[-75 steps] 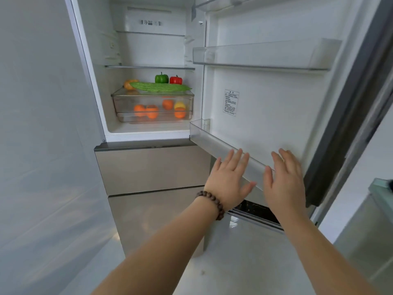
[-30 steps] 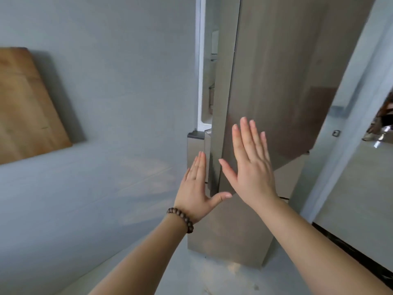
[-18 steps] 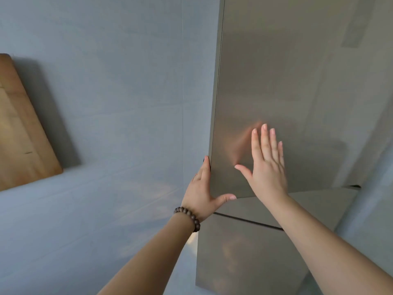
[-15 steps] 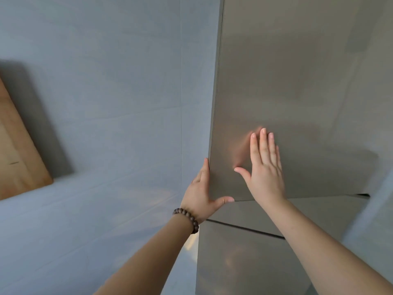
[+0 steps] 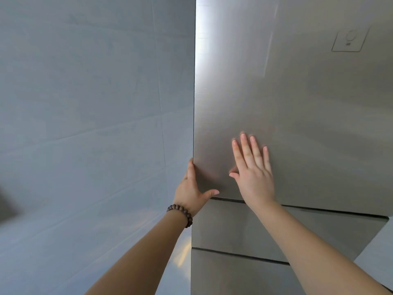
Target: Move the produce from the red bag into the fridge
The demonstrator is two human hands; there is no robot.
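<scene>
The fridge's steel upper door (image 5: 297, 99) fills the right of the view and lies flush with the drawer fronts below it. My right hand (image 5: 253, 173) presses flat against the door's lower left part, fingers straight and pointing up. My left hand (image 5: 192, 188), with a bead bracelet at the wrist, rests at the door's lower left corner, fingers along the door's left edge and thumb across the bottom edge. The produce and the red bag are out of sight.
A pale grey wall (image 5: 85, 124) runs close along the fridge's left side. Two steel drawer fronts (image 5: 244, 228) sit below the upper door. A small square panel (image 5: 348, 40) marks the door at the upper right.
The fridge door has swung from wide open to shut under both hands, hiding the produce inside. The view has shifted right, and the wooden board on the left has left the frame.
</scene>
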